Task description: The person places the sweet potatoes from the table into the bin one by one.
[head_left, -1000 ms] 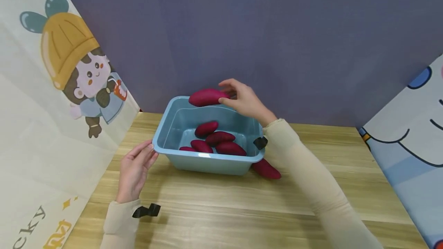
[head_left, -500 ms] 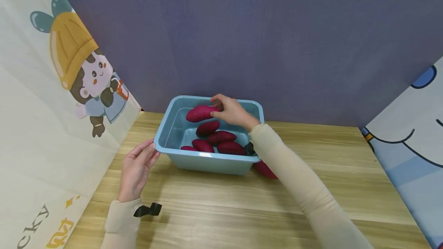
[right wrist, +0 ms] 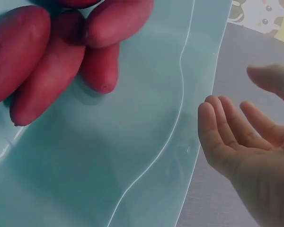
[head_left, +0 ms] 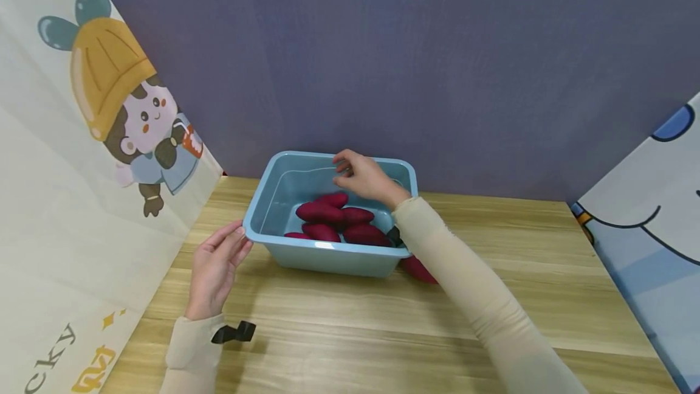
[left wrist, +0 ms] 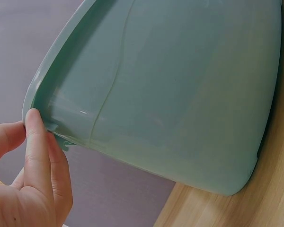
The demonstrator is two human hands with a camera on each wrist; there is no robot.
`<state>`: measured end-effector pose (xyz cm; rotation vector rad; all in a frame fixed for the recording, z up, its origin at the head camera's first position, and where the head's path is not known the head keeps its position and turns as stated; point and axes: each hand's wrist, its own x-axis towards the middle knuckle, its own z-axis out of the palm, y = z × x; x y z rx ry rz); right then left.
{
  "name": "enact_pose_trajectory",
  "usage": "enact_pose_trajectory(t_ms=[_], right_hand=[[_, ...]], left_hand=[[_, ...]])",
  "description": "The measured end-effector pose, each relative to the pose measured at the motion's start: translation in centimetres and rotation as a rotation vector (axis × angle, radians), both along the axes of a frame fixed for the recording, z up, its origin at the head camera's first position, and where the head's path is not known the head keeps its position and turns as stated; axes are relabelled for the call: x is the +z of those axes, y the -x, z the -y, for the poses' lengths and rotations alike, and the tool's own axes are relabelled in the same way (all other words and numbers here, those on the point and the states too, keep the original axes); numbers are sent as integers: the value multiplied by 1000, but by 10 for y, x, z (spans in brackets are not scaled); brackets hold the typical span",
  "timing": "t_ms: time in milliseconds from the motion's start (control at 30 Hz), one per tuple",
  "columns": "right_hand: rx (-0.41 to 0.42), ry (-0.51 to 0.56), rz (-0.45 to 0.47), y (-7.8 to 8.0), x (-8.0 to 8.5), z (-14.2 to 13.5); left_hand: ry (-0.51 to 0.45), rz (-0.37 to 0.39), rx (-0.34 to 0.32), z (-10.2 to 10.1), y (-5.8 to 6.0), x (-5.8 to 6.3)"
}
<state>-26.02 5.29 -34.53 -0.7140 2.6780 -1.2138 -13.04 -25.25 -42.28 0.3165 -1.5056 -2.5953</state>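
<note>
A light blue plastic basin (head_left: 328,259) stands against the back wall with several red-purple sweet potatoes (head_left: 367,235) inside. One of them, a sweet potato (head_left: 319,212), lies across the others. My left hand (head_left: 214,272) pinches the basin's rim at its front left corner; the left wrist view shows the thumb and fingers (left wrist: 37,156) on either side of that rim. Over the back part of the basin hovers my right hand (head_left: 365,176), its relaxed fingers apart and holding nothing. Another sweet potato (head_left: 418,269) rests on the table outside the right end, partly covered by the sleeve.
The wooden table (head_left: 339,333) runs in front of and to the right of the basin. A dark purple-grey wall (head_left: 437,65) rises behind it. Side panels with cartoon prints, one a character in a yellow hat (head_left: 112,72), bound the left and right.
My right hand lowered a sweet potato from above the rim into the basin and let go of it; it dropped onto the others. My left hand stayed at the rim.
</note>
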Motion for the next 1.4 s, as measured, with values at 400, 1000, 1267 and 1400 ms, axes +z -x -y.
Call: enact_pose_trajectory(t_ms=[400,1000,1267,1400], right_hand=[[3,59,-83,-9,36,-11],[-59,77,-234,-89,65,-57],[-154,124,-345,-128,44,-105],[-205,124,-367,-144,16,-129]], left_hand=[[-7,-7,5,-5,1,0],[-37,-25,-22,8,-2,0],[-42,-25,-28,9,-3,0],[-31,-27,-34,9,-2,0]])
